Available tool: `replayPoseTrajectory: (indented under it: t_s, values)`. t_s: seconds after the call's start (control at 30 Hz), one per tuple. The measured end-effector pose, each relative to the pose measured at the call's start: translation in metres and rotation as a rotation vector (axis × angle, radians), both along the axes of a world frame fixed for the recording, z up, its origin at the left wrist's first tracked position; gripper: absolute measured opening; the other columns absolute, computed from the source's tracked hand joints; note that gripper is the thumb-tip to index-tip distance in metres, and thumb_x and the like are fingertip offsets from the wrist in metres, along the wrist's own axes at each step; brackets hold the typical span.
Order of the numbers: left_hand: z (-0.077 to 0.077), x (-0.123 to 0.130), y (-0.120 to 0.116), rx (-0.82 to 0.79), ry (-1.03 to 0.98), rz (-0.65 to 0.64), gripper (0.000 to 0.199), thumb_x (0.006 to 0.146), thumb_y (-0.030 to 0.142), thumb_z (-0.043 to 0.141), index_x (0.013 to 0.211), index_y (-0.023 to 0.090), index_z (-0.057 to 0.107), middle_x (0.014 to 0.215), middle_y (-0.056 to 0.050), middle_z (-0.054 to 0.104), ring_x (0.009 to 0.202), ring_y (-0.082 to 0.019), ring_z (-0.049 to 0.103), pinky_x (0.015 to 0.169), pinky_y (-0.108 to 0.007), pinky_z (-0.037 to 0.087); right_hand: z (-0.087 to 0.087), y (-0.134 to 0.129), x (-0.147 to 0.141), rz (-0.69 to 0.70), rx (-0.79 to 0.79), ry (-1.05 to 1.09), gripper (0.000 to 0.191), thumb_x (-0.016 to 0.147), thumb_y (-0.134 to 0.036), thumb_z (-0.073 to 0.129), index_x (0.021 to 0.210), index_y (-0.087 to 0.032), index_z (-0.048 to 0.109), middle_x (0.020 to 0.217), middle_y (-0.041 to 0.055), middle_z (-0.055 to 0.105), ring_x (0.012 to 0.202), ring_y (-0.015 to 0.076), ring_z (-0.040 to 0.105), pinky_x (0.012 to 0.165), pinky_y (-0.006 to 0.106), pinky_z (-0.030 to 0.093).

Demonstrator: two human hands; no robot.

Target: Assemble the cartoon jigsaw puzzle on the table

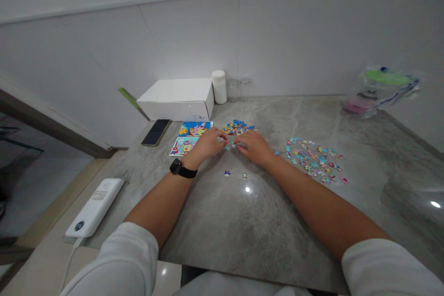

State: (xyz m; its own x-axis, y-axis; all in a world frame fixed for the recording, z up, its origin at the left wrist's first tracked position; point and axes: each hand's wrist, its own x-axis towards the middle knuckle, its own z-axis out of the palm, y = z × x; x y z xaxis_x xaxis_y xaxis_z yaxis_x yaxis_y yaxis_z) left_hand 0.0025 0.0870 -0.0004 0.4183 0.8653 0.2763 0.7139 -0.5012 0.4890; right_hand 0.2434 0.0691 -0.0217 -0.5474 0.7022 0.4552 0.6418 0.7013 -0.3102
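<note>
Here we are over the grey marbled table (274, 236), and both our hands are in close at the middle of it! Our left hand (210, 142), black smartwatch (176, 166) on its wrist, comes in with the fingers curled and thumb and forefinger near each other; we can't tell whether they pinch anything. Opposite, our right hand (255, 144) is bent inward, its fingertips right by the small pale blue-green puzzle pieces (227, 148) in the gap between the hands. Is one of those gripped? Too small for us to tell!

Just beyond the hands we've got a dense pile of blue and yellow puzzle pieces (238, 126), and nearer to us two lone ones, a dark blue and white puzzle piece (227, 173) and a pale puzzle piece (244, 175), lying apart. Out right, what a spread: pink, turquoise and yellow puzzle pieces (314, 163) scattered loosely beside our forearm!

Over left, the cartoon picture sheet (183, 146) lies partly behind our left hand, with the smartphone (156, 132) beside it. At the back, we spot a white box (175, 110), a white bottle (219, 88) and two clear glasses (244, 90) lined up by the wall.
</note>
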Motion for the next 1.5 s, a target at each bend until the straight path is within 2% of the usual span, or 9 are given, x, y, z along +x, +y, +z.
replayPoseTrajectory:
  t_s: [0.17, 0.37, 0.67, 0.87, 1.1, 1.23, 1.4, 1.5]
  values:
    - [-0.005, 0.0, -0.002, 0.011, 0.173, -0.053, 0.011, 0.087, 0.021, 0.073, 0.094, 0.022, 0.082, 0.103, -0.008, 0.073, 0.103, -0.025, 0.068, 0.098, -0.038, 0.054, 0.005, -0.004, -0.013, -0.029, -0.055, -0.205, 0.015, 0.101, -0.023, 0.066, 0.106, -0.026, 0.08, 0.114, 0.006, 0.081, 0.115, 0.0286, 0.066, 0.119, 0.051, 0.032]
    - [-0.006, 0.001, -0.003, -0.005, 0.247, -0.039, 0.012, 0.089, 0.026, 0.076, 0.097, 0.022, 0.084, 0.104, -0.009, 0.074, 0.102, -0.025, 0.07, 0.096, -0.037, 0.055, 0.006, -0.003, -0.018, -0.045, -0.102, -0.294, 0.019, 0.104, -0.028, 0.063, 0.11, -0.027, 0.082, 0.117, 0.0069, 0.081, 0.119, 0.0286, 0.064, 0.116, 0.049, 0.031]
    - [-0.011, 0.0, 0.0, -0.01, 0.232, -0.05, 0.013, 0.088, 0.025, 0.076, 0.097, 0.022, 0.084, 0.103, -0.008, 0.076, 0.1, -0.025, 0.071, 0.095, -0.036, 0.055, 0.006, -0.005, -0.022, -0.031, -0.108, -0.324, 0.024, 0.105, -0.026, 0.06, 0.114, -0.025, 0.082, 0.12, 0.0096, 0.08, 0.121, 0.0295, 0.063, 0.115, 0.049, 0.031]
    - [-0.011, 0.0, 0.0, -0.006, 0.263, -0.049, 0.014, 0.089, 0.027, 0.075, 0.099, 0.021, 0.084, 0.104, -0.009, 0.075, 0.102, -0.026, 0.071, 0.096, -0.037, 0.055, 0.004, -0.007, -0.018, -0.04, -0.067, -0.258, 0.023, 0.103, -0.024, 0.062, 0.114, -0.024, 0.081, 0.123, 0.0094, 0.078, 0.121, 0.0295, 0.062, 0.116, 0.05, 0.032]
    - [-0.015, 0.0, 0.003, -0.014, 0.266, -0.036, 0.012, 0.089, 0.028, 0.075, 0.096, 0.023, 0.084, 0.103, -0.009, 0.076, 0.102, -0.026, 0.07, 0.097, -0.037, 0.054, 0.011, -0.006, -0.006, -0.24, -0.021, 0.026, 0.027, 0.1, -0.018, 0.057, 0.112, -0.024, 0.081, 0.122, 0.0106, 0.078, 0.117, 0.0283, 0.067, 0.106, 0.045, 0.044]
    - [-0.015, 0.0, 0.003, -0.018, 0.263, -0.045, 0.012, 0.089, 0.029, 0.075, 0.095, 0.022, 0.084, 0.103, -0.009, 0.076, 0.101, -0.026, 0.071, 0.097, -0.038, 0.055, 0.034, -0.002, 0.014, -0.329, 0.053, 0.226, 0.026, 0.095, -0.019, 0.057, 0.105, -0.023, 0.081, 0.11, 0.0093, 0.08, 0.108, 0.0273, 0.07, 0.102, 0.043, 0.049]
    - [-0.011, -0.001, 0.004, -0.007, 0.245, -0.04, 0.015, 0.09, 0.024, 0.07, 0.096, 0.022, 0.084, 0.107, -0.01, 0.076, 0.101, -0.027, 0.07, 0.095, -0.038, 0.055, 0.089, -0.007, 0.06, -0.469, 0.203, 0.44, 0.024, 0.093, -0.023, 0.057, 0.098, -0.024, 0.08, 0.102, 0.0074, 0.081, 0.102, 0.0264, 0.072, 0.099, 0.042, 0.054]
    - [-0.01, -0.001, 0.006, 0.014, 0.187, -0.01, 0.015, 0.092, 0.026, 0.068, 0.096, 0.022, 0.082, 0.106, -0.009, 0.075, 0.1, -0.025, 0.07, 0.096, -0.038, 0.054, 0.12, -0.017, 0.09, -0.553, 0.191, 0.421, 0.023, 0.094, -0.027, 0.059, 0.099, -0.023, 0.08, 0.102, 0.0071, 0.081, 0.097, 0.0252, 0.073, 0.096, 0.04, 0.054]
